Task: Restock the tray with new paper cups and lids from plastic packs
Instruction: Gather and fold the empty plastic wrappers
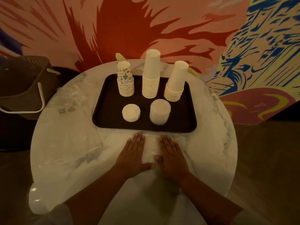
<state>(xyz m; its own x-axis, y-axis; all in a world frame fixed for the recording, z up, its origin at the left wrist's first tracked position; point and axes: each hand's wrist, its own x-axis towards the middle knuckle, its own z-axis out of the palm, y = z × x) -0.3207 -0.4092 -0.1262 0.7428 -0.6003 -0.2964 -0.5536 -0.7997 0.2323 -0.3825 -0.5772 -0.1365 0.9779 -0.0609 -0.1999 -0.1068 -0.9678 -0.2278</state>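
Both hands flat on the table [211, 143], lower centre of frame. My left hand [134, 153] lies palm down, fingers straight and together, pointing toward the tray. My right hand [172, 157] lies the same way just beside it. Neither grips anything. Both press on a sheet of clear plastic wrap [150, 150], which shows as a pale strip in the gap between them and spreads out under the right hand.

The dark tray [107, 114] sits at centre frame, its near edge just past my fingertips.

Back row of the tray, three upside-down stacks of paper cups:
- left: printed cups [125, 78], the shortest stack
- middle: plain white cups [151, 73], the tallest, upright
- right: plain white cups [176, 82], leaning a little to the right

Front row, two round stacks of lids:
- left: a low white stack [131, 112]
- right: a taller stack [159, 112], which looks hazy; I cannot tell whether it is wrapped

More crumpled clear plastic [73, 127] lies over the left part of the table, reaching up toward the tray's left edge, with some dark marks printed on it.

Upper left of frame, off the table: a dark slotted basket [24, 82] with a pale handle. A painted wall [178, 21] in red, pink, blue and yellow fills the top of the frame.
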